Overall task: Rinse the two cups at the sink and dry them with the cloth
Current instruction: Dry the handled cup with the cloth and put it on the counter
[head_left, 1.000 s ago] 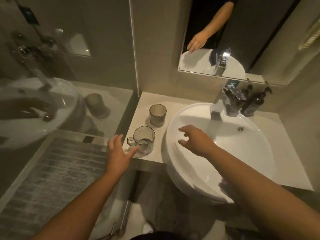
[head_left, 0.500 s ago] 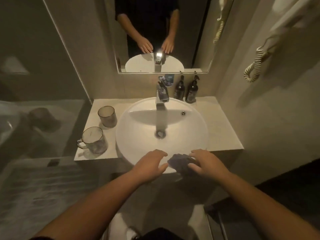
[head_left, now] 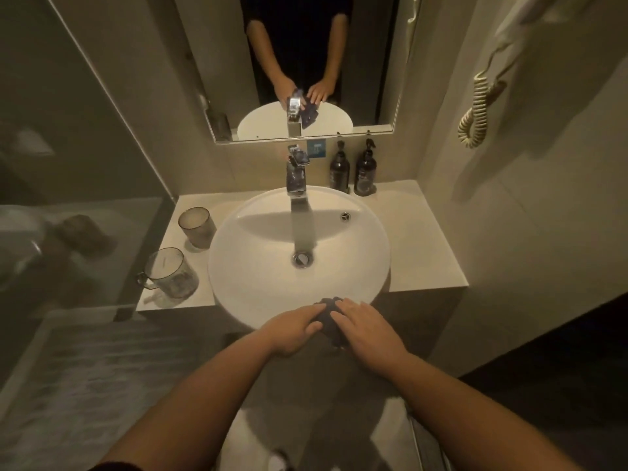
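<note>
A dark cloth (head_left: 327, 317) is bunched at the near rim of the round white sink (head_left: 258, 280). My left hand (head_left: 293, 331) grips it from the left and my right hand (head_left: 365, 329) covers it from the right, so most of the cloth is hidden. Two cups stand on the counter left of the sink: a clear handled cup (head_left: 171, 277) near the front edge and a frosted grey tumbler (head_left: 197, 227) behind it. Neither hand touches a cup. The chrome tap (head_left: 297, 180) stands at the back of the sink; no water is visible.
Two dark pump bottles (head_left: 351, 171) stand behind the sink at the right. A mirror (head_left: 370, 79) hangs above. A glass shower partition (head_left: 85, 164) borders the counter (head_left: 421, 246) on the left, a coiled cord (head_left: 475, 110) hangs on the right wall.
A second ago my left hand was by the handled cup and my right hand over the sink. Both hands have since come together on the cloth at the near rim, closing tighter.
</note>
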Available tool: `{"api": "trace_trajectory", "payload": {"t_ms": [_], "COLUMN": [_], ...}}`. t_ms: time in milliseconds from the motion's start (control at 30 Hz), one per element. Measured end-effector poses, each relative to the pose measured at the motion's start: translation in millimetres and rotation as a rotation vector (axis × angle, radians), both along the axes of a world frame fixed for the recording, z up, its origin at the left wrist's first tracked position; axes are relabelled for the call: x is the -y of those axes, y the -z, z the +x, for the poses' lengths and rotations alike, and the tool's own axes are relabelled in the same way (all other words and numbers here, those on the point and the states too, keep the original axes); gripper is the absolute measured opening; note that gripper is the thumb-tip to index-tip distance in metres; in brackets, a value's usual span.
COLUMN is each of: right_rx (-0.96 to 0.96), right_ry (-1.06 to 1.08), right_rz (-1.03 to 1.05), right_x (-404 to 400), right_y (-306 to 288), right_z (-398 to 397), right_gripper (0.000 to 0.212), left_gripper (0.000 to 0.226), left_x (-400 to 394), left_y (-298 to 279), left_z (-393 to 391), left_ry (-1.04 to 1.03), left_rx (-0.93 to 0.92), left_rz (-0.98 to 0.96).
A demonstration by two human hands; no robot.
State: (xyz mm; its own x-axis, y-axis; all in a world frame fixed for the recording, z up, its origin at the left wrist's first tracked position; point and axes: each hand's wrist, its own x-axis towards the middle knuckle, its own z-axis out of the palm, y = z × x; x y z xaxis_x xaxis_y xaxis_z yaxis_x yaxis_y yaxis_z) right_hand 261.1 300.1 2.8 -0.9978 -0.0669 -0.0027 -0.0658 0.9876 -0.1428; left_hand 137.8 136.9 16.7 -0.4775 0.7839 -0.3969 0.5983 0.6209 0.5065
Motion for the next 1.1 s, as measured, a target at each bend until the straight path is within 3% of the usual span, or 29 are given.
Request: {"api": "trace_trajectory", "payload": {"t_ms": [100,333,467,667,867,1000,1100], "right_rx": [-0.01,0.067,0.104,0.195,0.172,0.119,0.114], "right_ry": [-0.035,0.054,0.144,0.088,0.282,0.271,0.25], "right_rz": [-0.013,-0.115,-0.227,-0.403,-0.691,-0.847,-1.039], "right_x": [0.0,8.3,9.5,32.7,56.3,84.4,112.2], "right_y": [-8.0,-18.5,-28.8,-49.4,-74.0,-87.9,-93.1], "right_z": [-8.0,-15.1,-14.8,-31.6,-82.0,-122.6,-155.9], "right_gripper": [0.038,0.022,0.024,0.031,0.026,0.032,0.048], "left_gripper": [0.053,0.052,0.052,0.051,0.044,0.038,0.038], "left_x": [0.8,8.2,24.7,64.0,145.2,206.1,240.2], "left_y": [2.7,4.7,-4.8,-19.0,-19.4,-16.4,-9.5], "left_z": [0.1,6.9,14.8,18.7,-13.3,-58.9,-101.5], "left_ry": [0.0,0.001,-0.032,-0.147,-0.576,-1.102,-1.308], "left_rx": [-0.018,-0.126,-0.114,-0.148,-0.249,0.005,0.18], "left_rz": [-0.009,0.022,0.063,0.142,0.262,0.466,0.576]}}
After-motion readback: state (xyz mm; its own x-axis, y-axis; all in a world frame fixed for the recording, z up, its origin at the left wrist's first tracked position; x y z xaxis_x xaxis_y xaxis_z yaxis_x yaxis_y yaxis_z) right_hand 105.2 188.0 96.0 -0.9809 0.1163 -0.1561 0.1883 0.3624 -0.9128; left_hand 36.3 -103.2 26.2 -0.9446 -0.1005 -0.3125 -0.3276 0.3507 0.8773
